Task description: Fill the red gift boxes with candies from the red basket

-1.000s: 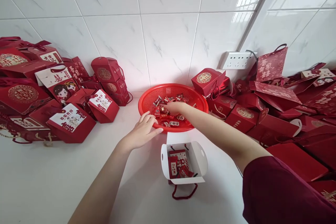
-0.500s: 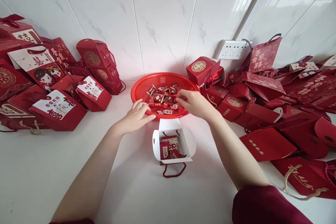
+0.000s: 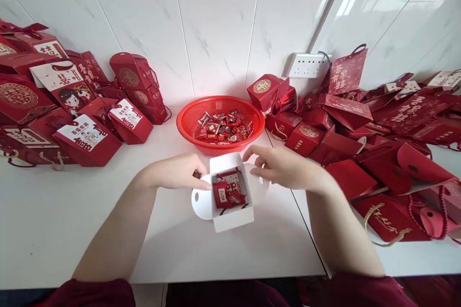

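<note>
In front of me on the white table sits an unlidded gift box [image 3: 233,220], its white inside facing up and its flaps spread. Red wrapped sweets [image 3: 230,192] and a patterned red-and-white piece lie in it. My left hand [image 3: 180,172] is closed at the left flap, thumb on its upper edge, other fingers curled and partly hidden. At the right flap, my right hand [image 3: 277,165] has its fingers bent around the edge, with thumb and forefinger a little apart. Just behind the box stands a red plastic basket [image 3: 185,122] with many wrapped sweets.
Red gift boxes [image 3: 90,139] are stacked at the left. A larger heap of red boxes and bags [image 3: 345,144] covers the right side. A white power strip [image 3: 309,65] is against the tiled wall, and a dark seam runs along the table right of the box.
Both hands have left the basket and come back to the gift box's side flaps. The box has turned slightly, its front flap now lies outward, and the view has shifted back.
</note>
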Available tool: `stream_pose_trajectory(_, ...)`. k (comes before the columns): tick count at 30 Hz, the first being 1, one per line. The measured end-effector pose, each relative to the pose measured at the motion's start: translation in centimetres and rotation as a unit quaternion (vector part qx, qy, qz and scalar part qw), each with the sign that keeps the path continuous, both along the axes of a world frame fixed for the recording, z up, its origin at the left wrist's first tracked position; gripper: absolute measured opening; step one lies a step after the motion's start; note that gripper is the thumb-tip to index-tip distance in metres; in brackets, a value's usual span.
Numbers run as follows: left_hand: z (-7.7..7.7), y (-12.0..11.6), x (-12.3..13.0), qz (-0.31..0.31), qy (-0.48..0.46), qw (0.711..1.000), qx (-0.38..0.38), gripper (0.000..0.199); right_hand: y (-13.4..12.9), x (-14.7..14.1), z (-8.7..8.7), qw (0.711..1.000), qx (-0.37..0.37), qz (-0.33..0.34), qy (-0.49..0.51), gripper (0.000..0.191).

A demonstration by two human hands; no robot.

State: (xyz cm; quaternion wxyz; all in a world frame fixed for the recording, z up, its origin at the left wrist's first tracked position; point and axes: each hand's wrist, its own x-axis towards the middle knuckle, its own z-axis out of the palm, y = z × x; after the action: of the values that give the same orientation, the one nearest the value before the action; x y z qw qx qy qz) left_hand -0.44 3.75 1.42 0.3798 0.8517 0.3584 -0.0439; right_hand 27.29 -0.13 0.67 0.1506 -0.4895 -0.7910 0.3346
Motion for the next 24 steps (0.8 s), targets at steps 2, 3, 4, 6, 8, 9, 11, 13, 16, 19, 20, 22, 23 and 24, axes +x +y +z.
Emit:
stream_pose_trajectory(2,1.3,-0.8,0.0,0.018,-0.032,0.999,0.005,0.035,-1.1,1.1,1.8,0.999,0.033,-0.023,0.037,0.020)
stream_pose_trajectory(3,2.0,-1.3,0.0,0.045,-0.043,0.998,0.024,0.034,-1.6,1.6,2.6,0.996,0.058,-0.043,0.057,0.018)
stream_pose_trajectory(4,2.7,-1.7,-0.1,0.067,-0.054,0.995,0.045,0.034,-2.1,2.0,3.2,0.992,0.078,-0.062,0.075,0.016)
stream_pose_trajectory(6,3.7,-2.6,-0.3,0.098,-0.075,0.989,0.079,0.036,-2.9,2.7,3.8,0.987,0.090,-0.082,0.106,0.013)
stream_pose_trajectory(8,4.2,-3.2,-0.5,0.107,-0.091,0.986,0.092,0.039,-3.2,2.9,3.8,0.986,0.082,-0.079,0.118,0.015)
stream_pose_trajectory(9,4.3,-3.2,-0.5,0.108,-0.093,0.986,0.092,0.041,-3.2,2.9,3.7,0.988,0.074,-0.073,0.112,0.015)
stream_pose_trajectory(11,3.8,-2.9,-0.5,0.100,-0.079,0.989,0.080,0.041,-2.8,2.6,3.2,0.993,0.054,-0.060,0.082,0.013)
stream_pose_trajectory(13,2.8,-2.0,-0.4,0.093,-0.049,0.992,0.073,0.039,-2.1,2.2,2.6,0.997,0.047,-0.063,0.026,0.008)
stream_pose_trajectory(16,0.5,0.0,-0.3,0.114,-0.012,0.988,0.104,0.039,-1.1,1.6,1.8,0.989,0.083,-0.093,-0.074,0.010)
stream_pose_trajectory(19,-1.5,1.6,-0.6,0.178,-0.026,0.979,0.096,0.038,-0.5,1.2,1.1,0.985,0.102,-0.080,-0.115,0.016)
stream_pose_trajectory(20,-2.0,1.8,-0.8,0.209,-0.041,0.975,0.065,0.037,-0.3,1.1,0.9,0.986,0.101,-0.066,-0.112,0.017)
stream_pose_trajectory(22,-2.8,1.8,-1.2,0.277,-0.087,0.957,0.002,0.039,0.1,0.7,0.6,0.991,0.093,-0.037,-0.093,0.017)
stream_pose_trajectory(23,-3.1,1.6,-1.5,0.308,-0.117,0.944,-0.016,0.043,0.2,0.4,0.4,0.993,0.089,-0.024,-0.079,0.016)
stream_pose_trajectory(24,-3.6,1.4,-1.7,0.334,-0.148,0.931,-0.017,0.046,0.3,0.1,0.1,0.994,0.088,-0.017,-0.059,0.017)
